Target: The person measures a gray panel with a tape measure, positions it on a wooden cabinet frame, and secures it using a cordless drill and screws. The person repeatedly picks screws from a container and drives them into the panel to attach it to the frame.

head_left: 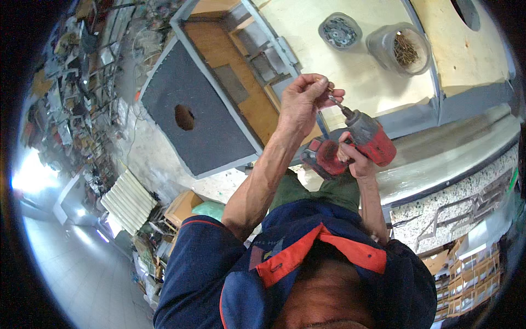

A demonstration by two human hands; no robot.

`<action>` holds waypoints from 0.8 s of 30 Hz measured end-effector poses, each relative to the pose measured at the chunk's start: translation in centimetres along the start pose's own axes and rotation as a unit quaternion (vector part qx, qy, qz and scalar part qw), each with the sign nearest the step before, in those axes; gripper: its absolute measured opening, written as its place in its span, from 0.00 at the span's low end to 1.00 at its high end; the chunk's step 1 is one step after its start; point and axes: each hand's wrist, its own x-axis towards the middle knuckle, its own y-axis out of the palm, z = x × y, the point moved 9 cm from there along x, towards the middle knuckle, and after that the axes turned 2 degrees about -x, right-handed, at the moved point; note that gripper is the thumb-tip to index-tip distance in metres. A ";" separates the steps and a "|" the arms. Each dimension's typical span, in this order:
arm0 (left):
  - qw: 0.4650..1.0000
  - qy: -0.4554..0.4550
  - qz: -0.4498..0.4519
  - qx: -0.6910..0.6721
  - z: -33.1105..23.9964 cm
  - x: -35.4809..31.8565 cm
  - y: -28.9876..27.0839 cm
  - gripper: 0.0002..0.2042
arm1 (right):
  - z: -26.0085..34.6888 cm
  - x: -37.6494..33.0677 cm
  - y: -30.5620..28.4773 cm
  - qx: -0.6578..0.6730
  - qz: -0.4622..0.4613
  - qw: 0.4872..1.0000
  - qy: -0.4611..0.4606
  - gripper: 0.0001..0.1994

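Note:
My left hand [307,101] is raised over the workbench and pinches a small screw [330,92] against the bit tip of a red cordless drill [370,137]. My right hand [353,156] is wrapped around the drill's grip, with the battery end pointing toward my body. The drill's nose points up and left toward my left fingers. Both hands hover above the edge of a pale wooden board [307,33] and a grey-framed wooden box [230,71].
A clear jar of screws [402,49] and a round tin of small metal parts [339,31] stand on the board behind the drill. A grey panel with a round hole [186,118] lies to the left. Cluttered shelves line the far left.

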 end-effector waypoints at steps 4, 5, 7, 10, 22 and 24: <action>1.000 -0.005 0.018 -0.014 0.1 0.1 -0.2 0.06 | 0.0 0.1 0.1 0.009 0.006 1.000 -0.007 0.07; 1.000 -0.010 0.013 -0.008 0.1 0.0 -0.4 0.06 | 0.0 0.1 -0.1 0.000 -0.003 1.000 -0.011 0.07; 0.999 0.006 0.044 0.009 -0.3 0.0 0.1 0.06 | 0.0 0.0 0.1 -0.010 -0.001 1.000 -0.012 0.07; 0.998 0.033 0.043 0.037 -0.7 -0.1 0.2 0.06 | 0.2 0.1 0.4 0.003 0.005 1.000 -0.024 0.08; 0.994 0.025 -0.043 0.098 -0.7 -0.4 -0.2 0.07 | 0.2 0.3 -0.4 -0.111 -0.040 0.991 -0.062 0.07; 0.991 0.035 -0.052 0.114 -1.2 -0.4 -0.1 0.07 | 0.8 0.3 -0.5 -0.201 -0.061 0.974 -0.087 0.07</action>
